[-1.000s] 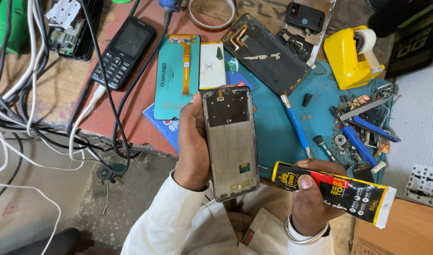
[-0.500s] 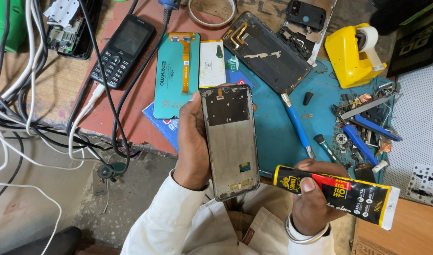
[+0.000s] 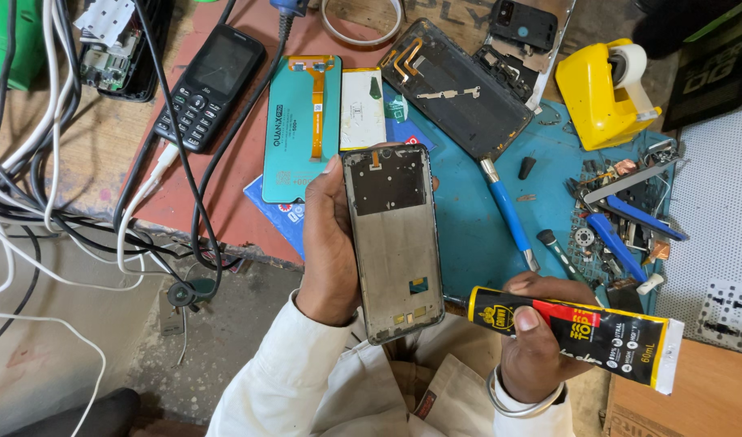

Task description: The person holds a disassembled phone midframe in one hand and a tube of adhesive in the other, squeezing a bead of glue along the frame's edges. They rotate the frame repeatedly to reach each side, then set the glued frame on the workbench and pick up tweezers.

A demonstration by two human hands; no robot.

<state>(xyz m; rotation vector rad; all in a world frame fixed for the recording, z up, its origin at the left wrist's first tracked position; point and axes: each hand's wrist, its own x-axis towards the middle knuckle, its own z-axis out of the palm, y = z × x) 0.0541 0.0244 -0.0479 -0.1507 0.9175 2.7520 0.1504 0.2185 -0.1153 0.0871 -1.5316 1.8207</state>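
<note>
Seen from above at a cluttered repair bench: left hand (image 3: 332, 243) wrapped around a bare phone frame (image 3: 393, 243), gripped along its long edge, thumb at the upper corner, inner side facing up. Frame held upright over the near edge of the bench, partly over a blue work mat (image 3: 484, 218). Right hand (image 3: 541, 340) closed around a black, red and yellow glue tube (image 3: 577, 333), thumb pressed on top, tube lying almost level with its flat crimped end pointing right, nozzle end just beside the frame's lower right corner; touching or apart, cannot tell. Metal bangle (image 3: 520, 400) on the right wrist, pale sleeves on both arms.

On the mat beyond the frame: a blue-handled tool (image 3: 508, 214), a dark phone back housing (image 3: 460, 89) tilted, blue tweezers (image 3: 622, 243) among loose small parts. Left of the frame, a teal display panel (image 3: 302, 125) with an orange flex strip, a white battery (image 3: 363, 109) just beside it. Farther left, a black keypad phone (image 3: 209, 85) on the red surface, crossed by black and white cables (image 3: 55, 202). At upper right, a yellow tape dispenser (image 3: 601, 89).
</note>
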